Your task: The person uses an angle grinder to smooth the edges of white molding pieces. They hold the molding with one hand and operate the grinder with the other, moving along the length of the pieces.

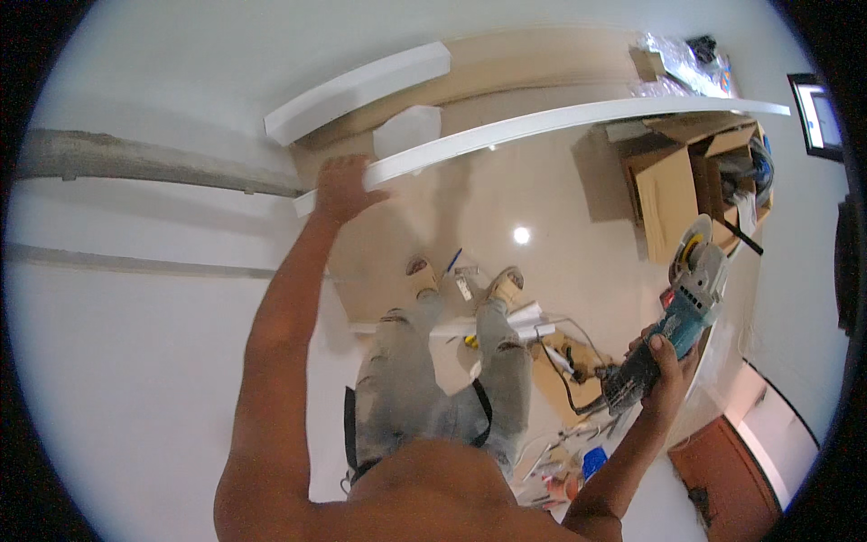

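My right hand [666,366] grips a teal and black angle grinder [682,318] by its body, raised at the right. A thin cutting disc [691,246] sits at the grinder's far end, and a cable runs from its rear. At the far left, my left hand [343,190] lies across a long narrow white strip [533,124] near its left end. Its thumb is stretched out to the side, slightly blurred. From there the strip stretches rightward, passing over the open cardboard box [668,199].
A white boxy length [361,90] lies on flat cardboard [533,59] along the wall. Clear plastic wrap [677,68] lies at the far right. Near my feet are a blue pen-like item [454,260] and white pieces [528,321]. Cables and a blue item [594,462] lie lower right.
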Demonstrator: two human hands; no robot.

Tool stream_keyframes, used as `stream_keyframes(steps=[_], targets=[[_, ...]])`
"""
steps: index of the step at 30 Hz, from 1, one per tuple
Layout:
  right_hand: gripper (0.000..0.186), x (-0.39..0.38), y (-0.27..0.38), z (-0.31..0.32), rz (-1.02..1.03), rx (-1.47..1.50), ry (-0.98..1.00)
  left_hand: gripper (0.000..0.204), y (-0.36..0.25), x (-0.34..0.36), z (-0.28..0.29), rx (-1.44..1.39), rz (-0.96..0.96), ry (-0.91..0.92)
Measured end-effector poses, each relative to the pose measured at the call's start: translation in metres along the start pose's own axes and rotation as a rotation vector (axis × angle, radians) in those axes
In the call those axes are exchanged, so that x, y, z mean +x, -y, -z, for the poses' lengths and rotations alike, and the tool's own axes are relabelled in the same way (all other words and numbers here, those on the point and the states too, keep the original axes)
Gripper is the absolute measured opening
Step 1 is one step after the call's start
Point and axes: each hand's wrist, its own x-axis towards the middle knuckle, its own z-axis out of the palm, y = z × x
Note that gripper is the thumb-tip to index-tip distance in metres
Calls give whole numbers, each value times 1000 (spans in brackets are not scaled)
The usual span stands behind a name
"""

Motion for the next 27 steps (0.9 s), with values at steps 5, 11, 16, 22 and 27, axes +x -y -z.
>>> stream_keyframes(steps=[5, 11, 16, 22, 27], targets=[[57, 67, -48, 23, 149, -21, 13, 81, 10, 16, 24, 154, 201, 99], [58, 183, -107, 74, 368, 190, 203, 79, -22, 72, 122, 207, 193, -71], [64, 233, -133, 105, 414, 331, 248, 85, -71, 116, 190, 181, 149, -171], [67, 257, -142, 130, 411, 421, 317, 96, -108, 154, 245, 215, 153, -252], [68, 249, -125, 159, 439, 252, 288, 108, -97, 175, 250, 127, 183, -83]])
